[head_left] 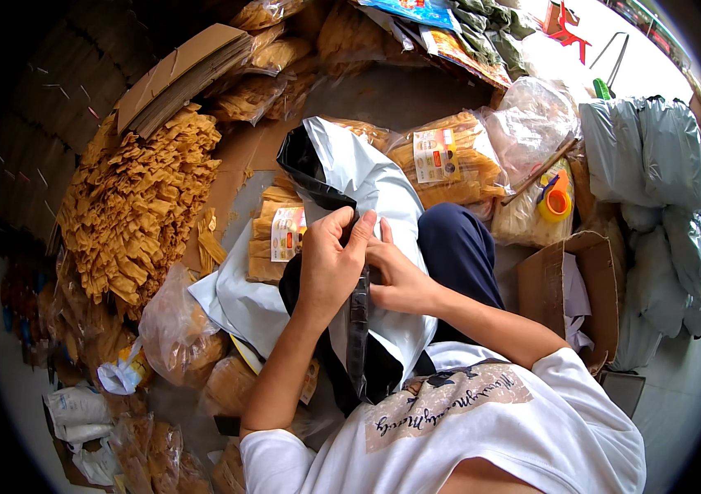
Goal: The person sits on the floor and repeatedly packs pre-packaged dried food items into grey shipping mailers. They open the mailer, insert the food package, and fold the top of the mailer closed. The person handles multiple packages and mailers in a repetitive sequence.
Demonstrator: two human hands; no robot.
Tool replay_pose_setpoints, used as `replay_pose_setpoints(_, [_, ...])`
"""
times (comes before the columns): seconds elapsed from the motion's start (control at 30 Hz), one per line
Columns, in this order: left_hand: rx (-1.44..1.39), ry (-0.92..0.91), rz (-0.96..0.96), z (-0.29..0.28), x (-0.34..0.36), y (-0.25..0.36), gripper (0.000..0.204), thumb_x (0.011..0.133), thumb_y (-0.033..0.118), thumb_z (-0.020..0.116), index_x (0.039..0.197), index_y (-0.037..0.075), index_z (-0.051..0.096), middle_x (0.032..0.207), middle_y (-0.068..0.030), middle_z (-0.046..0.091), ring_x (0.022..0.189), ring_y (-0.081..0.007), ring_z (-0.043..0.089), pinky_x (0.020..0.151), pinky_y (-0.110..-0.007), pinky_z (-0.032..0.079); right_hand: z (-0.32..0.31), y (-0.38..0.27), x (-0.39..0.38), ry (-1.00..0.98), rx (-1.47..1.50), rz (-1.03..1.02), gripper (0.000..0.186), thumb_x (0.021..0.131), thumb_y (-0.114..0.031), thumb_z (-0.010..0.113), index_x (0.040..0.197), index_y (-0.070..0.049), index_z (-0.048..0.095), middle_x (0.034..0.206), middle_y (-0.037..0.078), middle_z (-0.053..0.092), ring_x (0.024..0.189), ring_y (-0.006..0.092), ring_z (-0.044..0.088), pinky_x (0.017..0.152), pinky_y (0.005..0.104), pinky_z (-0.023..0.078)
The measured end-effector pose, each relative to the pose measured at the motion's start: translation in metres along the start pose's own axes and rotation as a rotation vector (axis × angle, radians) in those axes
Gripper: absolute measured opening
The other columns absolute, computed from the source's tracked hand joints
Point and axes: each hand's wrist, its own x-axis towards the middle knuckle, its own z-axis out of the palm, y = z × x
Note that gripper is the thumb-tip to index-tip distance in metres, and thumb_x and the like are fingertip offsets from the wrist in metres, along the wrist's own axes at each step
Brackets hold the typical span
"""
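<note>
White plastic bag with a black inner face (392, 185): lies across the person's lap in the middle of the scene, its far end gaping to show the black inside; a glossy black strip (359, 321) runs along it from the hands toward the person.
Left hand (327, 262): partly closed, thumb and curled fingers drawn together at the bag's black edge near the strip; exactly what lies between the fingertips is hidden.
Right hand (402, 278): half curled, just beside the left hand, resting against the white plastic; whether its fingertips grip the edge cannot be told.
Left of the hands: a clear packet of yellow-brown dried strips with a white and red label (270, 243), near the bag's edge.
Right of the hands: a knee in navy cloth (459, 251).
Far side: a larger clear packet of tan strips with a white and yellow label (449, 156), and a crumpled clear plastic bag (531, 123) to its right.
Left side: a tall heap of loose golden-brown strips (141, 206), with a stack of flat brown cardboard (186, 70) at its far end.
Right side: an orange ring-shaped object (554, 206), an open brown cardboard box (540, 288) nearer, and piled pale grey-blue plastic parcels (647, 156) beyond.
</note>
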Motion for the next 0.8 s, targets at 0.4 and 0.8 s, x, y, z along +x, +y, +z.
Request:
replay_pose_setpoints(0.4, [0.832,-0.034,0.257,0.068,0.004,-0.006,0.02,0.087,0.009,0.058,0.07,0.001,0.053,0.066,-0.018,0.063,0.061,-0.0337,0.064,0.052,-0.042,0.048,0.029,-0.035,-0.059,-0.302,-0.563,-0.152,0.048,0.079,-0.037,0.061,0.105,0.004,0.063,0.13,0.026,0.042,0.13,0.0483,0.025,0.106,0.0651,0.015])
replay_pose_setpoints(0.8, [1.142,-0.06,0.23,0.089,-0.005,-0.029,0.008,0.081,0.012,0.06,0.08,0.006,0.055,0.067,-0.0099,0.063,0.066,-0.0274,0.068,0.055,-0.036,0.053,-0.09,-0.1,-0.025,-0.192,-0.259,0.116,0.019,0.087,-0.004,0.057,0.105,0.0,0.065,0.087,0.021,0.066,0.069,0.031,0.063,0.061,0.0368,0.049])
